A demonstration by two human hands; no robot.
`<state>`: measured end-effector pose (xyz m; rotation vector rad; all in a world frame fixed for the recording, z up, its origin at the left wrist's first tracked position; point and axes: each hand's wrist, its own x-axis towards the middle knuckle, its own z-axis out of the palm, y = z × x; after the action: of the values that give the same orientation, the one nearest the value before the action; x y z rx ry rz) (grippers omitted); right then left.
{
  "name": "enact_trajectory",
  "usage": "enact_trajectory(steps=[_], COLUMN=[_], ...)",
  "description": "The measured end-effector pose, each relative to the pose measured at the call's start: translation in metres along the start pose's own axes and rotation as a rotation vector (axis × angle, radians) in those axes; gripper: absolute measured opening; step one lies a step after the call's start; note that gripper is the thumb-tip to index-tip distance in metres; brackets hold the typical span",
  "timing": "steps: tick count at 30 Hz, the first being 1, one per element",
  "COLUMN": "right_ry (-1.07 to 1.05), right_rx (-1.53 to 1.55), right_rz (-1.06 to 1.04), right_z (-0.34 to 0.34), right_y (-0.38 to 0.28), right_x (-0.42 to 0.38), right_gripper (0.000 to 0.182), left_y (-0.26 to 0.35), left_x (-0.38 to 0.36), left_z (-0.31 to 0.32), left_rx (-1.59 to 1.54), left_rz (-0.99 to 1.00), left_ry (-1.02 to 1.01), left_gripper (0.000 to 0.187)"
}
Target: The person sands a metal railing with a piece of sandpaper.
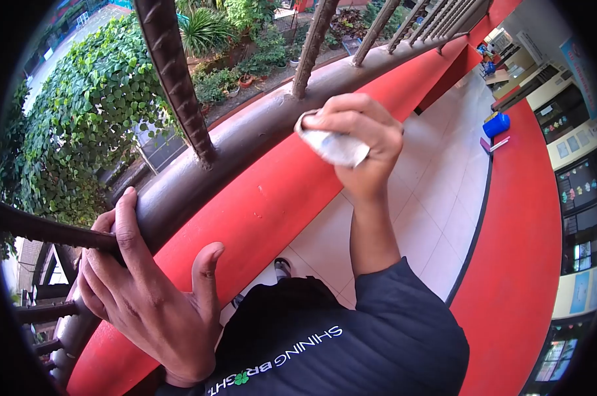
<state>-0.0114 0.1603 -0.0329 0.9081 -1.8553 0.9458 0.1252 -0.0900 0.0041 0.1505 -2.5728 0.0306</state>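
Note:
My right hand (368, 135) is closed around a crumpled white cloth (337, 146), slightly blurred, in the air beside the brown metal railing pipe (246, 140). Part of the cloth is hidden behind my fingers. My left hand (147, 290) lies over the lower left stretch of the same pipe, fingers stretched out and thumb apart, holding nothing. Its fingertips rest by the foot of a twisted brown bar (64, 228). Another twisted bar (180, 79) rises from the pipe between my two hands.
Below the pipe runs a red ledge (259, 198). A pale tiled walkway (437, 171) stretches ahead, with a blue container (496, 124) and a dustpan-like pink item (493, 145) by the red strip at right. Leafy plants (94, 112) grow beyond the bars.

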Motion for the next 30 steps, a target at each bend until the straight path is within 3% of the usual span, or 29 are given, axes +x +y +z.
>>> enact_trajectory(steps=[1,4,5,6,8,9,12,14,16,18,20,24,26,27,28,30], right_ry=[0.007,0.352,0.441,0.429,0.041,0.023,0.37,0.354,-0.191,0.016,0.162,-0.064,0.273,0.335,0.323,-0.098], right_rx=[0.007,0.084,0.236,0.247,0.086,0.098,0.141,0.01,-0.042,0.143,0.004,0.042,0.226,0.347,0.351,0.22], right_rz=[0.0,0.233,0.341,0.339,0.109,0.134,0.251,0.137,-0.027,0.061,0.054,-0.065,0.11,0.331,0.325,0.061], right_z=[-0.001,-0.003,-0.002,0.001,0.002,0.001,-0.009,-0.01,-0.016,-0.019,-0.026,-0.021,-0.013,-0.014,-0.011,0.005], right_y=[0.009,0.038,0.04,0.026,-0.004,-0.006,0.049,0.046,0.019,0.039,0.052,0.033,0.062,0.055,0.045,0.021], right_x=[-0.001,0.001,0.002,0.005,0.004,0.001,0.001,-0.006,-0.004,-0.001,-0.002,0.003,0.0,0.003,0.001,-0.007], right_gripper=[0.019,0.022,0.024,0.024,0.024,0.024,0.024,0.022,0.019,0.019,0.019,0.029,0.029,0.026,0.026,0.032], left_y=[0.0,-0.002,-0.001,0.002,0.007,0.006,0.005,0.008,0.009,0.005,0.005,0.007,0.006,0.007,0.009,0.01], left_x=[0.0,0.001,0.001,0.0,0.003,0.003,0.003,0.003,0.004,0.003,0.004,0.004,0.005,0.006,0.005,0.005], left_z=[-0.001,0.005,0.006,0.005,0.0,0.002,0.002,0.001,0.001,0.002,0.003,0.005,0.006,0.006,0.007,0.007], left_rx=[0.002,0.047,0.084,0.087,0.063,0.066,0.078,0.078,0.079,0.067,0.072,0.088,0.089,0.096,0.102,0.085], left_rz=[-0.003,0.016,0.028,0.012,-0.028,-0.023,-0.01,-0.033,-0.039,-0.026,-0.037,-0.056,-0.05,-0.047,-0.05,-0.058], left_ry=[-0.005,0.006,0.023,0.02,-0.028,-0.025,-0.015,-0.028,-0.03,-0.022,-0.013,-0.014,-0.008,-0.001,0.007,0.005], left_gripper=[0.09,0.093,0.097,0.097,0.094,0.098,0.101,0.102,0.103,0.103,0.104,0.105,0.104,0.104,0.104,0.103])
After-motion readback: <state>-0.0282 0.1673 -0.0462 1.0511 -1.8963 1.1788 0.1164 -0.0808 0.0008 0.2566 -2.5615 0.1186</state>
